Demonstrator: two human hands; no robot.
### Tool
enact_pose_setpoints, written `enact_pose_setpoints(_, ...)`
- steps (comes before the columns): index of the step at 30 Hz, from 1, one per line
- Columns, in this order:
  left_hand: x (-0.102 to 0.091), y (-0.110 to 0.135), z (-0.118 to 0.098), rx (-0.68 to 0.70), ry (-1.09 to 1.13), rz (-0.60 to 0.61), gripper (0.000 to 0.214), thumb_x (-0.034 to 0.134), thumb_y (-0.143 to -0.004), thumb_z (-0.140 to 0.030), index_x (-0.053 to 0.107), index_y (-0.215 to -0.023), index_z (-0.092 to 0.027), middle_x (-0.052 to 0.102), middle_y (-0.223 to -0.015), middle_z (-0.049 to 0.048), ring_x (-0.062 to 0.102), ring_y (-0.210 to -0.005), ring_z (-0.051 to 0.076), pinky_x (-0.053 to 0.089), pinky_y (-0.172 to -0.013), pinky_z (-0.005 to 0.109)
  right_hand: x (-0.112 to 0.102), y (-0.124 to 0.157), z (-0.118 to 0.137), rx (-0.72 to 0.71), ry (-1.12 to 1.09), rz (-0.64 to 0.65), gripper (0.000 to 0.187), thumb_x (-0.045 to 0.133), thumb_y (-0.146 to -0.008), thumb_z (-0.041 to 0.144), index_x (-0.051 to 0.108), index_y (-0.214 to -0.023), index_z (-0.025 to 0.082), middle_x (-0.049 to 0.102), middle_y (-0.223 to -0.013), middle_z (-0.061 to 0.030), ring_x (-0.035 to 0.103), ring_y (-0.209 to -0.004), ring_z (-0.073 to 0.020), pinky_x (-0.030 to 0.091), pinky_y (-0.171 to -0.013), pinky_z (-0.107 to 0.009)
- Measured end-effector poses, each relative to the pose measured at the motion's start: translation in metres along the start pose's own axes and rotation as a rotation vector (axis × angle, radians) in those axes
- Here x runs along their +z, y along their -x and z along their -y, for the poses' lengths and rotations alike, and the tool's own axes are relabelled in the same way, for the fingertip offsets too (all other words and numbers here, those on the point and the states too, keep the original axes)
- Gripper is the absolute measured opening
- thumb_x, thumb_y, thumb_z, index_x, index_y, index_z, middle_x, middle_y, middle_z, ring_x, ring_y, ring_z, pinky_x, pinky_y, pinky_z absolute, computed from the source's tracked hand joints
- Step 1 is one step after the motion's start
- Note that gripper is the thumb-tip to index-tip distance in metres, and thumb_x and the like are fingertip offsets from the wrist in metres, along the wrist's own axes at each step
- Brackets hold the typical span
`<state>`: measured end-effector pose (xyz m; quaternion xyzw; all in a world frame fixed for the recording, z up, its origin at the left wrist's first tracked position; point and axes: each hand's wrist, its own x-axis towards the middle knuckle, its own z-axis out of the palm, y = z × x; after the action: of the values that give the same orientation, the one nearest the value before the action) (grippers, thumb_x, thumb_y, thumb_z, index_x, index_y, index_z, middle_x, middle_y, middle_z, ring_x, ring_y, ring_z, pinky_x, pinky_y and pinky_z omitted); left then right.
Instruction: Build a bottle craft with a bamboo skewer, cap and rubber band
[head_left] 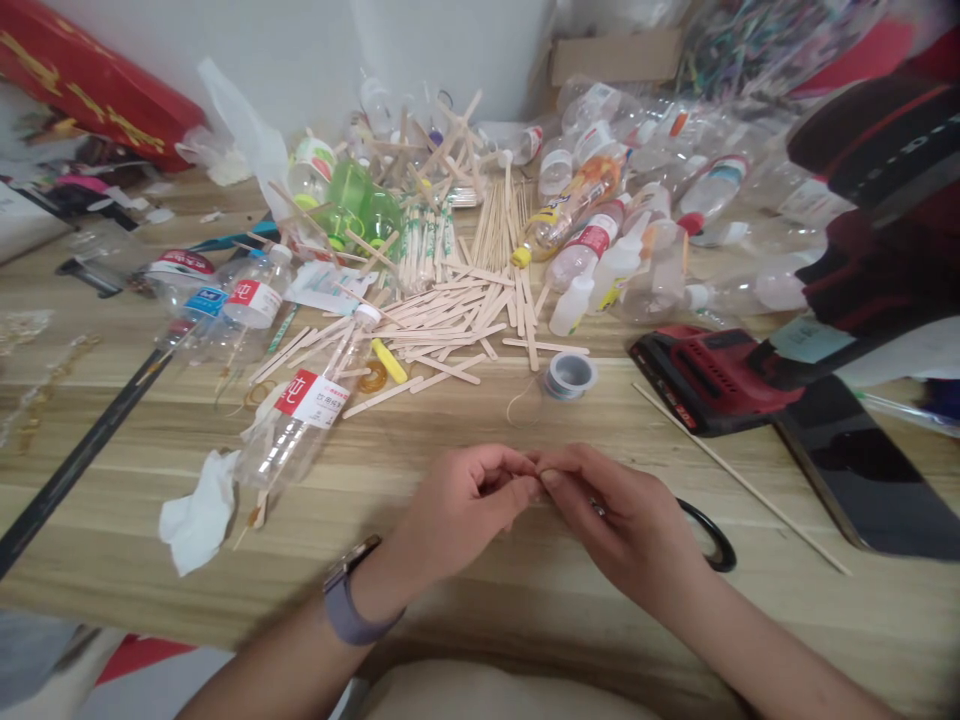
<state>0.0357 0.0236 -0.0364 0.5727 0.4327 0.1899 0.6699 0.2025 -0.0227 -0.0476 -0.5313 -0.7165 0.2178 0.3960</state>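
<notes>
My left hand (480,505) and my right hand (622,515) meet above the near table edge, with thumbs and forefingers pinched tip to tip. Whatever lies between the fingertips is too small to make out. A black loop handle (709,535), like that of scissors, shows beside my right hand, and a bit of metal glints between its fingers; I cannot tell whether the hand holds it. Just beyond the hands stands a grey spool of thread (571,376), a thin strand trailing from its left side. A clear plastic bottle (300,425) with sticks fixed to it lies left of my left hand.
Wooden craft sticks (457,315) are heaped mid-table, with plastic bottles (592,240) behind. On the right are a red and black power tool (712,375), a phone (870,470) and a thin wooden stick (742,480). Crumpled tissue (201,515) and a black bar (75,460) lie left.
</notes>
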Motion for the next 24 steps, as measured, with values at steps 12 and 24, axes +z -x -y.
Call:
enact_pose_setpoints(12, 0.0001, -0.0058, 0.0047, -0.088, 0.258, -0.098, 0.02, 0.064, -0.079, -0.036, 0.058, -0.079, -0.017, 0.038, -0.047, -0.0102, 0.028, -0.044, 0.006, 0.02, -0.043, 0.02, 0.0025, -0.002, -0.0013, 0.372, -0.355, 0.001, 0.013, 0.052, -0.09, 0.035, 0.052, -0.092, 0.022, 0.074, -0.073, -0.0036, 0.074, -0.062, -0.0174, 0.058, -0.054, -0.024)
enact_pose_setpoints(24, 0.0037, 0.0002, 0.0018, 0.019, -0.045, -0.097, 0.017, 0.057, -0.085, -0.033, 0.058, -0.08, -0.017, 0.052, -0.056, -0.0056, 0.047, -0.052, 0.009, 0.033, -0.051, 0.021, 0.0014, 0.0001, 0.002, 0.159, 0.037, 0.038, 0.015, 0.057, -0.084, 0.019, 0.064, -0.072, 0.022, 0.065, -0.054, 0.0045, 0.059, -0.045, -0.0104, 0.042, -0.043, -0.02)
